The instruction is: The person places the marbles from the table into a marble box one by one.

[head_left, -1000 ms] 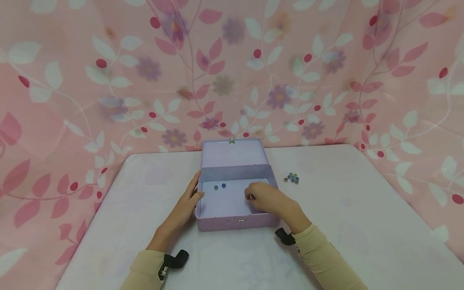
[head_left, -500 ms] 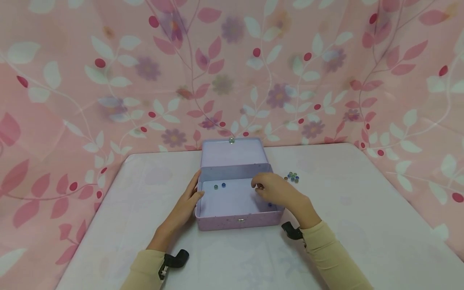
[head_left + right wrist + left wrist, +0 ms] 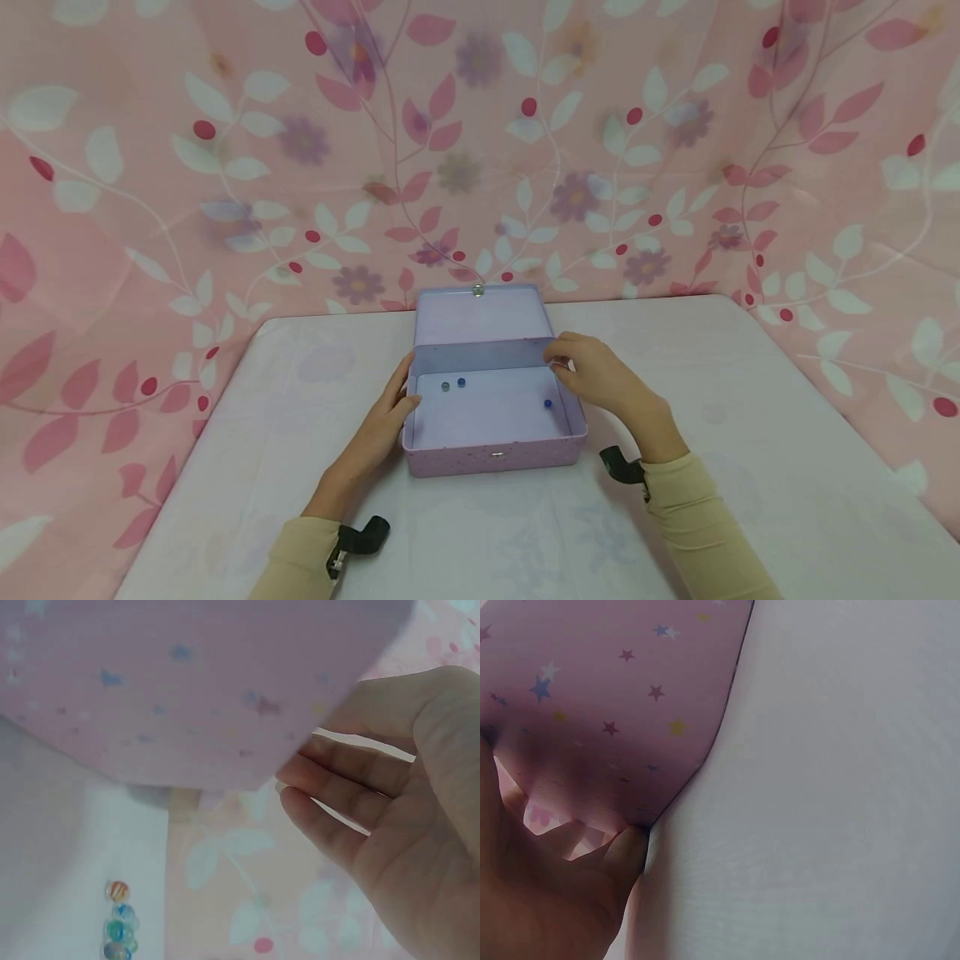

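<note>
Gripping the box (image 3: 450,462) by its left wall with the left hand (image 3: 384,414), with thumb at the rim and fingers along the outside. Holding the right hand (image 3: 603,377) at the back right corner of the box, with fingers loosely bent and nothing to be seen between them; cannot tell whether touching the rim. On the desk (image 3: 247,467), near the middle, the box itself, lilac inside and pink with small stars outside, with its lid (image 3: 480,315) swung back and a metal clasp (image 3: 497,455) on the front wall. Inside, toward the back left, a green marble (image 3: 446,387) just beside a blue marble (image 3: 461,382); near the right wall, well apart from both, another blue marble (image 3: 548,403). On the desk outside the box, a cluster of marbles (image 3: 116,930), mostly blue and green, with a striped orange marble (image 3: 119,891) at one end. Behind everything, a pink backdrop (image 3: 480,175) printed with leaves and flowers.
</note>
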The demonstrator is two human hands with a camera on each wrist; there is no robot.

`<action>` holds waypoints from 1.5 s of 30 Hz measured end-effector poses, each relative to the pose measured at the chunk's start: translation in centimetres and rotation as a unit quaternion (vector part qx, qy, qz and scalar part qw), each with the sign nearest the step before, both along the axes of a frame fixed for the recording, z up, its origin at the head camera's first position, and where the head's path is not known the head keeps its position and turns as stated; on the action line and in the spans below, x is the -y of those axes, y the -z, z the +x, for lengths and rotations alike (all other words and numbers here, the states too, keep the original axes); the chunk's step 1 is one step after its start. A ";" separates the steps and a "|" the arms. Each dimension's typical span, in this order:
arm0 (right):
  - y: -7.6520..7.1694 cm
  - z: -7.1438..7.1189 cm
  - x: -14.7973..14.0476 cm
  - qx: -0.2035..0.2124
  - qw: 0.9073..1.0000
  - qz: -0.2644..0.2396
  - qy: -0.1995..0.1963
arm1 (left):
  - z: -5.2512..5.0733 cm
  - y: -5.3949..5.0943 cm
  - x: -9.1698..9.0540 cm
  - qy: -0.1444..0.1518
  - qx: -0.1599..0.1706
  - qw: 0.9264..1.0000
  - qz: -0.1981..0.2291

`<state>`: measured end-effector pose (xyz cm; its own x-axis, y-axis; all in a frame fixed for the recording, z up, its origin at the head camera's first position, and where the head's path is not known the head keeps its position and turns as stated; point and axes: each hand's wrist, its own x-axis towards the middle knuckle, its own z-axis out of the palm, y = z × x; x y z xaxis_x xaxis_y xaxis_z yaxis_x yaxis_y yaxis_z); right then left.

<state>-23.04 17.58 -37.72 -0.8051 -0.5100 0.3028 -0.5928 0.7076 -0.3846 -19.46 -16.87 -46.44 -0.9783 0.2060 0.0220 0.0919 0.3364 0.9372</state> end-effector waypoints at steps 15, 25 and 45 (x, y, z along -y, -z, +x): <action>1.2 -2.0 -4.6 0.023 0.996 -0.003 0.086 | 1.3 -2.7 -0.4 0.009 0.026 1.000 0.001; 2.9 -3.2 -6.8 0.052 0.991 0.034 0.114 | 1.7 -3.5 -0.5 0.011 0.024 1.000 -0.004; 4.8 -3.6 -8.0 0.075 0.983 0.069 0.150 | 1.8 -3.7 -0.7 0.012 0.027 1.000 -0.008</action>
